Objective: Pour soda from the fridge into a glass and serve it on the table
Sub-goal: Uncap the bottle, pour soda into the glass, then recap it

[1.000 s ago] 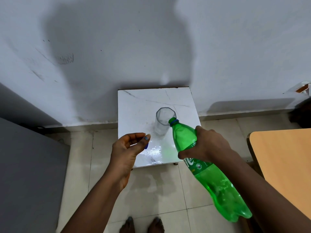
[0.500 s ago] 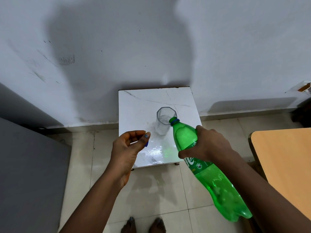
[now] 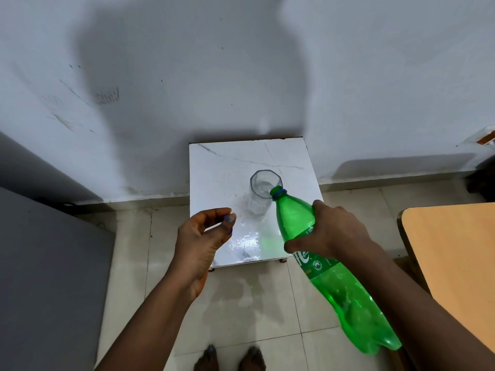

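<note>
A clear glass (image 3: 261,195) stands upright on a small white marble-look table (image 3: 219,170) against the wall. My right hand (image 3: 332,231) grips a green soda bottle (image 3: 334,266) around its upper body. The bottle is uncapped and tilted, its mouth resting at the glass's right rim. A little liquid shows low in the glass. My left hand (image 3: 203,234) hovers left of the glass and pinches the blue bottle cap (image 3: 227,223) between thumb and fingers.
A grey fridge side (image 3: 48,277) fills the left edge. A light wooden table (image 3: 455,258) stands at the right. Beige floor tiles (image 3: 254,298) and my feet (image 3: 230,357) lie below. The white table's front is wet and shiny.
The bottle's neck has moved slightly closer to the glass rim and tipped a bit further. My left hand stays in place with the cap.
</note>
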